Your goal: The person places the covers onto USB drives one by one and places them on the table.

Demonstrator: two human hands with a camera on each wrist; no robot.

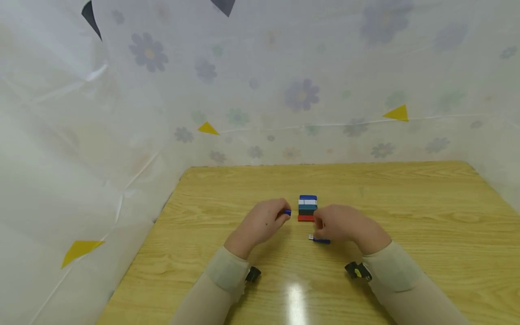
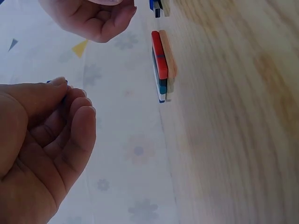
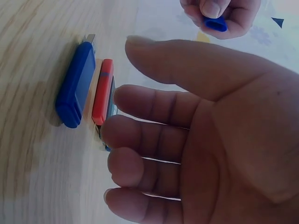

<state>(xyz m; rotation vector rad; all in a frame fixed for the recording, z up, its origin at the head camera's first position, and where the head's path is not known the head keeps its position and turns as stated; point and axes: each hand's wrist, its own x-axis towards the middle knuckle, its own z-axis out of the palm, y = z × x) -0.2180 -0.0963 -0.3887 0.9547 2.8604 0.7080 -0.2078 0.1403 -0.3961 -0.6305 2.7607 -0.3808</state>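
Observation:
My left hand (image 1: 260, 223) pinches a small blue USB stick cap (image 3: 216, 24) between thumb and fingers, with its hollow end visible in the right wrist view. A blue USB stick (image 3: 77, 84) lies uncapped on the table, its metal plug bare. Just over this stick is my right hand (image 1: 341, 223), its fingers loosely bent and holding nothing in the right wrist view. Beyond, between the hands, several capped sticks lie in a row: red (image 1: 305, 218) at the near end, then teal (image 1: 307, 207), white (image 1: 307, 202) and blue (image 1: 308, 197).
The wood-grain table (image 1: 211, 189) reaches a flowered sheet (image 1: 260, 90) behind it, which also hangs along the left side. Yellow triangles (image 1: 208, 128) are fixed to the sheet. Each wrist carries a small dark camera (image 1: 253, 274).

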